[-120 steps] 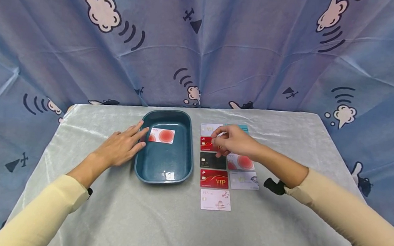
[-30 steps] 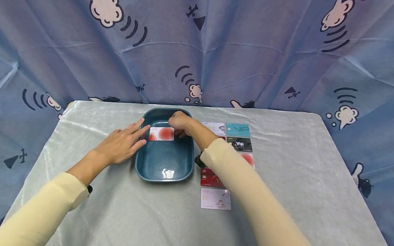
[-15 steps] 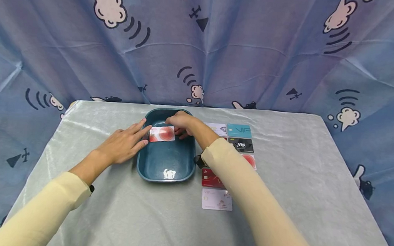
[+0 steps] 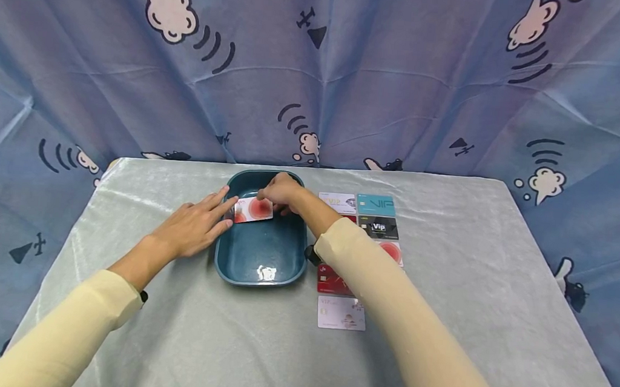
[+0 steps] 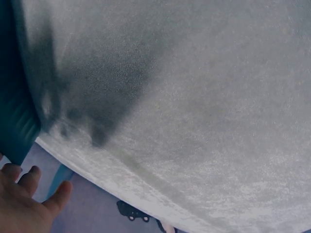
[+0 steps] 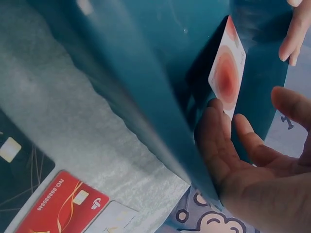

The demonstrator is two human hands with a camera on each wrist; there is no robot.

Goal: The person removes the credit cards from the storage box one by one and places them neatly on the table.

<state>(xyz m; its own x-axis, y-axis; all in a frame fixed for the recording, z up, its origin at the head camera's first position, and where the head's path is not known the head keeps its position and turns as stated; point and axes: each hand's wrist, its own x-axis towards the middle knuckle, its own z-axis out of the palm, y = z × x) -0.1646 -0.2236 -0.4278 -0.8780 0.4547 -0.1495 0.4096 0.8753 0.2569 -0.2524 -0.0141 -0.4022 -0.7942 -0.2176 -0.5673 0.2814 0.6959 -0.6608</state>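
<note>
My left hand (image 4: 195,228) lies with spread fingers over the left rim of a dark teal tray (image 4: 261,256); the left wrist view catches only part of that hand (image 5: 24,199). Inside the tray, a white card with red circles (image 4: 248,210) leans at a tilt. My right hand (image 4: 283,192) reaches in over the far right part of the tray. In the right wrist view, its fingertips are right at the near end of the card (image 6: 226,73), while the thumb stands apart from it.
Right of the tray, several cards lie in two columns: a white card (image 4: 336,202), a teal card (image 4: 376,205), a black card (image 4: 379,227), a red card (image 4: 333,280) and a pale pink card (image 4: 341,313) among them. My right sleeve (image 4: 399,310) covers others. A patterned curtain (image 4: 384,90) hangs behind.
My right hand has come from above the card columns into the tray. Over the last second its fingertip has moved left onto the card's upper edge, and the card has tilted slightly.
</note>
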